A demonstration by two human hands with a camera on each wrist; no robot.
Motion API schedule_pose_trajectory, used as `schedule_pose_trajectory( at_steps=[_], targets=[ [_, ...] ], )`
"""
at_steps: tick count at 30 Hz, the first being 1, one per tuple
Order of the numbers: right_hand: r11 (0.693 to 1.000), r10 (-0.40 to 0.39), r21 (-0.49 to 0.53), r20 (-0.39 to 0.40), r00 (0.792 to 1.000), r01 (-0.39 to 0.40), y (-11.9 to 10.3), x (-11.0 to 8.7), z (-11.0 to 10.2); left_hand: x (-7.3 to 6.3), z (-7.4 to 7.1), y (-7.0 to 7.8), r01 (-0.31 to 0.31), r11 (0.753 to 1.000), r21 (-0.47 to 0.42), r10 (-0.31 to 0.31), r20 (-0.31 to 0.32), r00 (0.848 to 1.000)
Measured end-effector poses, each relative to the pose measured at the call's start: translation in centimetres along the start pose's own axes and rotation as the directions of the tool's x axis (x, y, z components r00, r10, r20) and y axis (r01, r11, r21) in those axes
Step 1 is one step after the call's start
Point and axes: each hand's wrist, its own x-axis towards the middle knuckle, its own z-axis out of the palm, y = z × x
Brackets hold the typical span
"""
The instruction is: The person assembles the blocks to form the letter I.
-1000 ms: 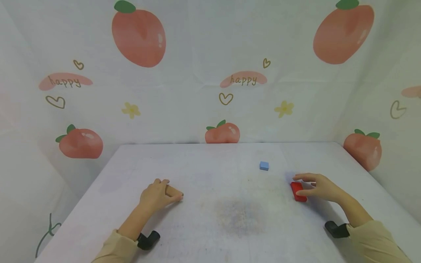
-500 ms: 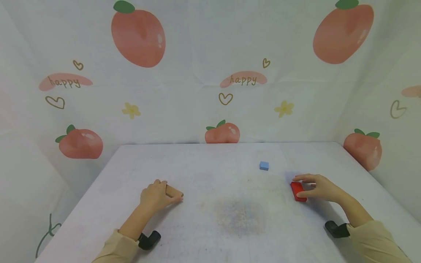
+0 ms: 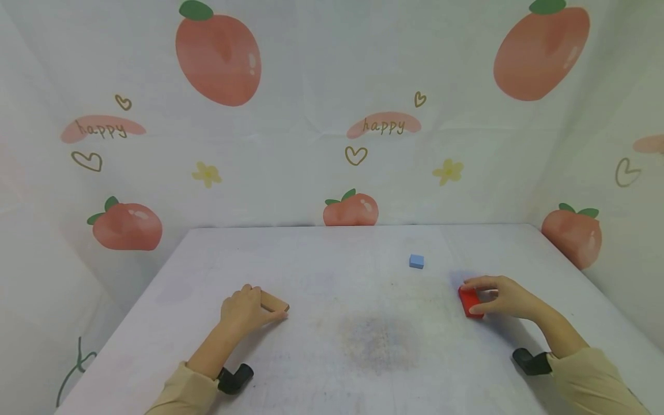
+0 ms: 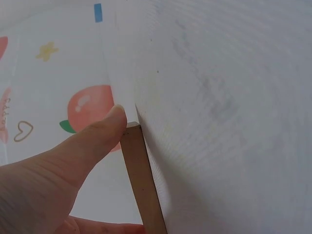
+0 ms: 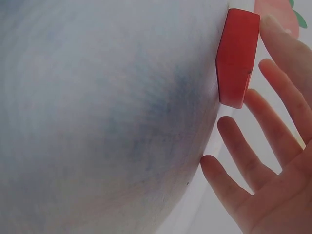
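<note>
My left hand (image 3: 242,309) holds a tan wooden block (image 3: 274,301) low over the left half of the table. In the left wrist view the thumb lies at one end of this block (image 4: 143,180), and another finger reaches its far end at the bottom of the picture. On the right, my right hand (image 3: 510,298) hovers at a red block (image 3: 467,300) on the table, thumb at its near end and index finger by its far end. The right wrist view shows loosely spread fingers (image 5: 234,146) beside the red block (image 5: 238,56).
A small blue block (image 3: 417,261) rests farther back, right of the middle of the white table (image 3: 311,265). Behind the table hangs a white cloth (image 3: 301,115) printed with peaches. Black wrist mounts (image 3: 236,379) stick out below each hand.
The right thumb and index finger have shifted slightly around the red block. My left fingers have slid a little left, baring more of the wooden block. All the blocks stay in place.
</note>
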Motion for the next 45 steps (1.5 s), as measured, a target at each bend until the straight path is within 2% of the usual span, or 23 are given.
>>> schedule_pose_trajectory(
  at_steps=[8,18,25,37,45],
  targets=[
    [0.999,0.014,-0.032,0.0,1.0,-0.014,-0.24,0.02,-0.06,0.03,-0.1,-0.04,0.0,1.0,-0.009,0.0,0.011,1.0],
    [0.999,0.028,-0.032,0.01,1.0,-0.028,-0.33,0.02,-0.06,0.16,-0.03,-0.15,-0.027,0.999,-0.037,0.027,-0.01,1.0],
    [0.998,0.038,-0.044,0.004,0.999,-0.037,-0.22,0.06,-0.08,0.3,-0.02,-0.2,-0.065,0.995,-0.073,0.063,-0.031,0.998],
    [0.999,0.025,-0.027,0.008,1.0,-0.025,0.05,0.09,0.04,0.4,-0.15,0.08,-0.143,0.987,-0.075,0.139,-0.057,0.989],
    [0.999,0.029,-0.018,0.013,1.0,-0.029,0.05,0.12,0.01,0.64,-0.22,0.45,-0.167,0.976,-0.143,0.161,-0.054,0.986]
  ],
)
